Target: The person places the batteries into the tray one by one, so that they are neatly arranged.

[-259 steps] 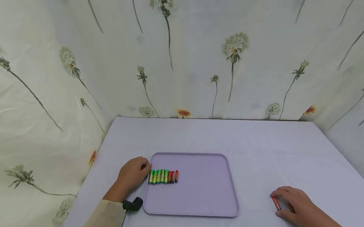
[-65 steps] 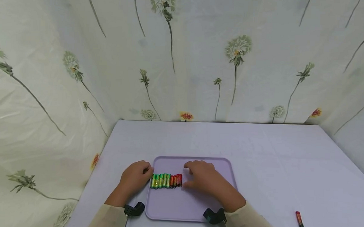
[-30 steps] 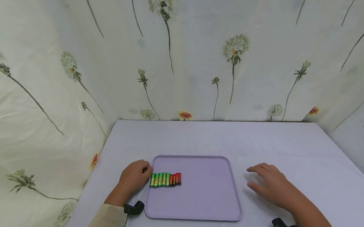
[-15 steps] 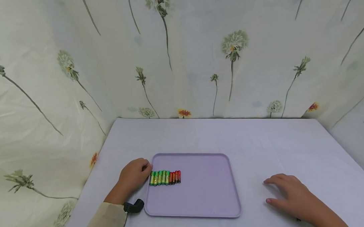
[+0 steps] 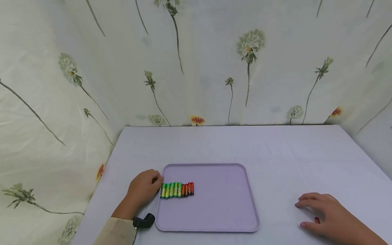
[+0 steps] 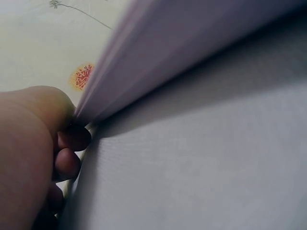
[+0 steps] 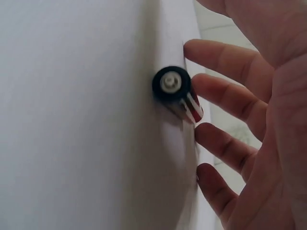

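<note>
At the left rim of the purple tray [image 5: 212, 209] my left hand [image 5: 143, 189] holds on, its thumb at the edge and its fingers curled. In the left wrist view the tray's edge [image 6: 144, 62] meets the thumb and fingers [image 6: 68, 163]. A row of several green batteries [image 5: 171, 190] lies on the tray, with several smaller red batteries [image 5: 188, 189] along its right end. My right hand [image 5: 332, 217] hovers, fingers apart, over a loose red battery [image 5: 317, 220] on the table. The right wrist view shows that battery's black end [image 7: 171, 84] close to the fingers, not gripped.
A white cloth covers the table [image 5: 279, 158]. Behind and beside it hangs a flower-printed curtain [image 5: 201, 65]. A black wrist camera [image 5: 144, 221] sits on the left wrist, near the tray's left side.
My right hand has moved from the tray to the right, over the loose battery. One more red battery stands in the row than in the oldest frame. My left hand stays put.
</note>
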`<state>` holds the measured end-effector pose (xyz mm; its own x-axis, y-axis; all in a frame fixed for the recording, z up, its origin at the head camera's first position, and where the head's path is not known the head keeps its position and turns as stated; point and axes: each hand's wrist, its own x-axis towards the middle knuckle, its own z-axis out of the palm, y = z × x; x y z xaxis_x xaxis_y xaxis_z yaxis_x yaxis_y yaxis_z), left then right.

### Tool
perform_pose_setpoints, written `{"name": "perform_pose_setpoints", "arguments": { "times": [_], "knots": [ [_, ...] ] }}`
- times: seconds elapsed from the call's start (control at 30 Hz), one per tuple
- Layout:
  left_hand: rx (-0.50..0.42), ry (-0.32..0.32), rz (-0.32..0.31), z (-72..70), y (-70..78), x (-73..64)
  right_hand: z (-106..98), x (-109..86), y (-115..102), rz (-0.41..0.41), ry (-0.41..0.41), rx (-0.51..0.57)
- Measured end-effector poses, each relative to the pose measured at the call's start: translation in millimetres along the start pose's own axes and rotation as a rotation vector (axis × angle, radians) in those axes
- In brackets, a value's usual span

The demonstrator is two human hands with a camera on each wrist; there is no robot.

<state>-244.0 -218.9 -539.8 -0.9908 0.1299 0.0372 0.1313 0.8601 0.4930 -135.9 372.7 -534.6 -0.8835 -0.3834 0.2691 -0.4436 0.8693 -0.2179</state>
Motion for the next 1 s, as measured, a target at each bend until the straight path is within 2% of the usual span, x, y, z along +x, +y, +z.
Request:
{"name": "perform_pose_setpoints", "arguments": {
  "times": [0.13, 0.3, 0.47, 0.63, 0.8, 1.0],
  "knots": [
    [-0.005, -0.016, -0.01, 1.6, 0.5, -1.3, -0.9, -7.2, 1.1, -0.02, 0.006, -0.019],
    [0.005, -0.015, -0.013, -0.4, 1.9, -2.1, 0.1, -17.6, -1.2, 0.056, -0.003, 0.009],
    [0.013, -0.006, -0.002, -1.7, 2.6, -0.9, -0.8, -22.2, 0.5, 0.087, -0.007, 0.001],
    [0.012, -0.018, -0.012, -1.8, 3.6, -1.5, -3.6, -27.9, 3.3, 0.112, -0.047, -0.015],
    [0.009, -0.019, 0.004, -1.8, 5.5, -3.0, -5.5, -38.5, 8.4, 0.079, -0.072, -0.02],
    [0.025, -0.007, 0.002, -2.1, 4.8, -3.0, -5.9, -43.6, 15.9, -0.022, -0.025, 0.012]
  ]
}}
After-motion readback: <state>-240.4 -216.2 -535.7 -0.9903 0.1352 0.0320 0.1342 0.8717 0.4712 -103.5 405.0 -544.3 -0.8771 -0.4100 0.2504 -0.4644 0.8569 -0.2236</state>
